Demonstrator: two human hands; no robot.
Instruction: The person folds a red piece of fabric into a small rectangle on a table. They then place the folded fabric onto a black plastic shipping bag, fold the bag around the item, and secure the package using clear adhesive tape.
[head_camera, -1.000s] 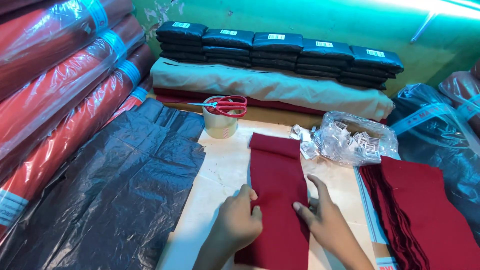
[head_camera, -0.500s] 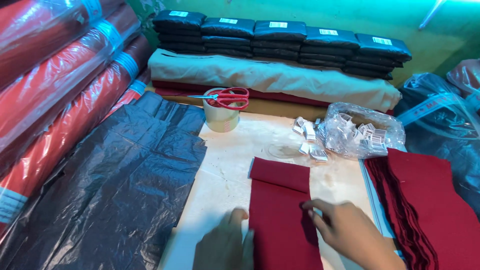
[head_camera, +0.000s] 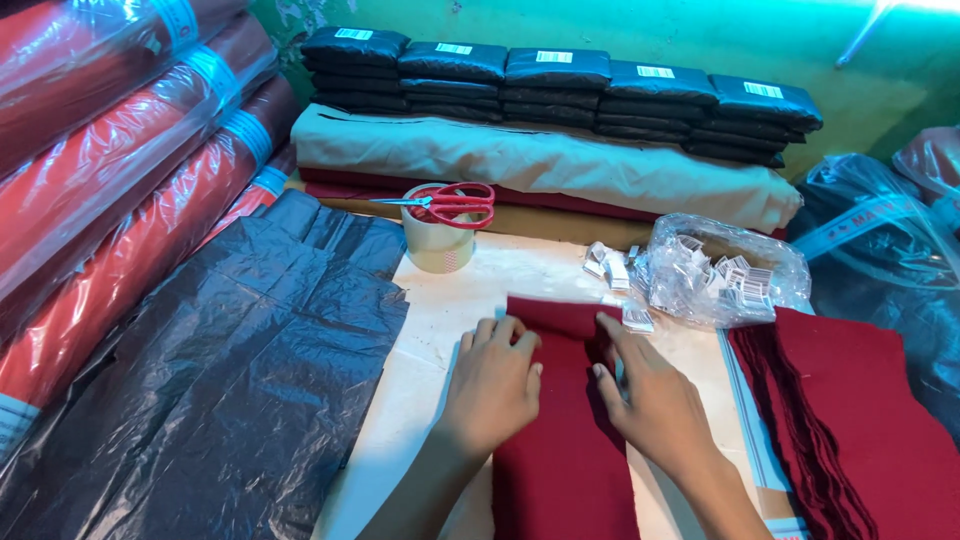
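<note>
The fingers of the left hand (head_camera: 493, 382) lie close together and flat on the dark red cloth strip (head_camera: 560, 450), their tips near its far folded end. The right hand (head_camera: 655, 400) rests on the strip's right side, forefinger stretched toward the far edge of the tabletop (head_camera: 440, 330); whether its thumb pinches the cloth edge I cannot tell. Neither hand grips anything clearly; both press down.

A second ago both hands sat lower on the strip, nearer the tabletop's near edge; half a second ago the right hand had lifted to mid-strip while the left dropped almost out of view. Now both have slid up to the far end, so the smoothing has run the strip's length and the fold looks flattened.

The strip lies lengthwise in the middle of the pale tabletop, running from mid-table to the near edge. Just beside its far right corner lies a small white tag (head_camera: 637, 317), with more loose tags (head_camera: 605, 262) beyond and a clear bag of tags (head_camera: 725, 275) near the right edge. A stack of dark red cloth pieces (head_camera: 850, 420) sits at the right edge. Toward the far edge stands a tape roll (head_camera: 438, 245) with red scissors (head_camera: 450, 203) on top. Black plastic sheeting (head_camera: 230, 380) covers the left side.
</note>
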